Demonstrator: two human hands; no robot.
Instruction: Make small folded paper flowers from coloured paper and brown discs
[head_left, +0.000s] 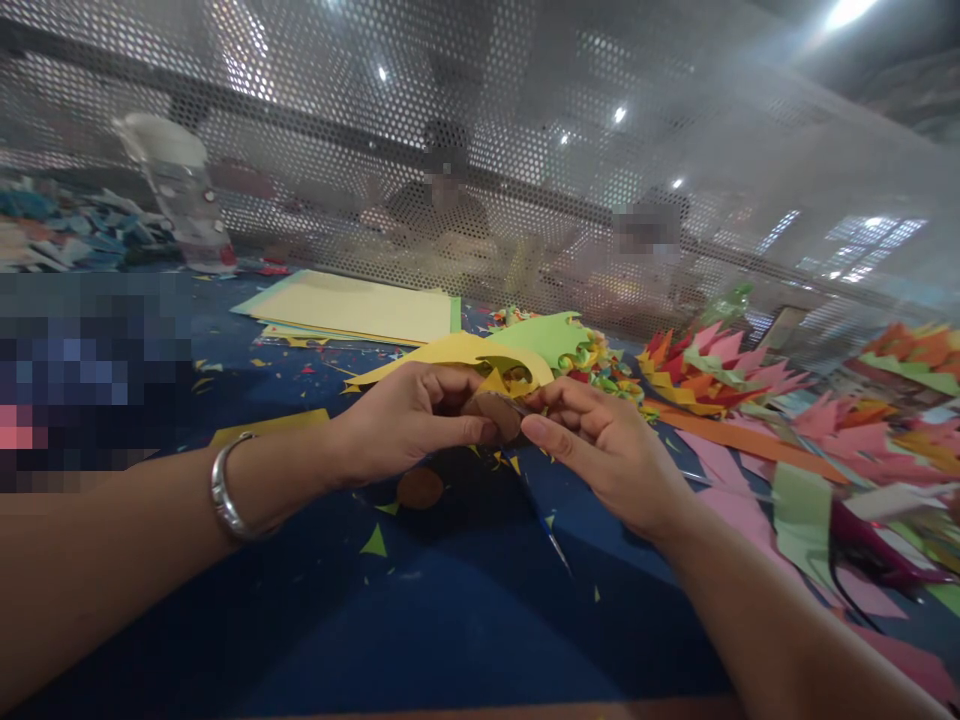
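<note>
My left hand (420,420) pinches a round brown disc (501,415) together with a pointed bit of yellow paper (495,382). Opposite it, my right hand (592,435) has thumb and fingers closed at the disc's right edge, on a thin dark thing too small to name. Just behind both hands lie curled yellow paper (450,352) and a light green paper piece (544,338). Below the hands, a second brown disc (420,488) rests on the dark blue table (420,620), near a slim blue pen-like tool (553,540) and a green paper scrap (374,541).
A stack of pale yellow sheets (360,305) lies behind my left hand. Orange and pink zigzag-cut paper (720,370), pink strips (720,480) and a purple-handled tool (877,545) crowd the right. A clear bottle (187,200) stands back left, before a perforated metal screen (517,150) with people beyond.
</note>
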